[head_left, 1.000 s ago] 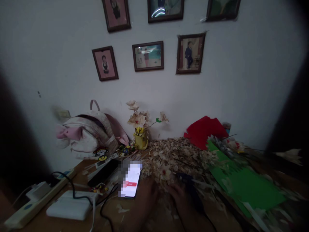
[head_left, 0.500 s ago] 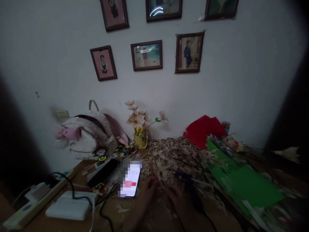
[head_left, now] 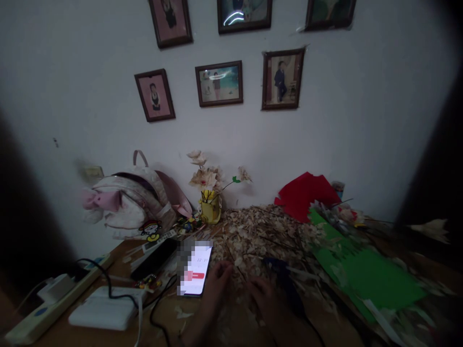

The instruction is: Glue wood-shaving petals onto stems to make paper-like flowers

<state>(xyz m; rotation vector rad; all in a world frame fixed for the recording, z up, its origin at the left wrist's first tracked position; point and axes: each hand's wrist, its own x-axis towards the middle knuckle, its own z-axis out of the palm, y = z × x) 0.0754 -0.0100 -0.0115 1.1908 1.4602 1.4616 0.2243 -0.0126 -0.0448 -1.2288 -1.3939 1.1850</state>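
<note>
The left hand (head_left: 220, 285) has drawn further from the right hand (head_left: 262, 296), both grips open and empty. Wood shavings (head_left: 260, 236) heap at twelve o'clock.

Green card (head_left: 365, 284); red paper (head_left: 306, 195); pale tan wood shavings (head_left: 260, 236); yellow vase (head_left: 210, 209); pink bow (head_left: 103, 200) on cream backpack (head_left: 126, 207)

Dim light is shadowing the left hand (head_left: 219, 284), darkness is swallowing both side edges, glare is streaking a far picture frame (head_left: 233, 18), and a phone screen (head_left: 195, 270) is glowing.
</note>
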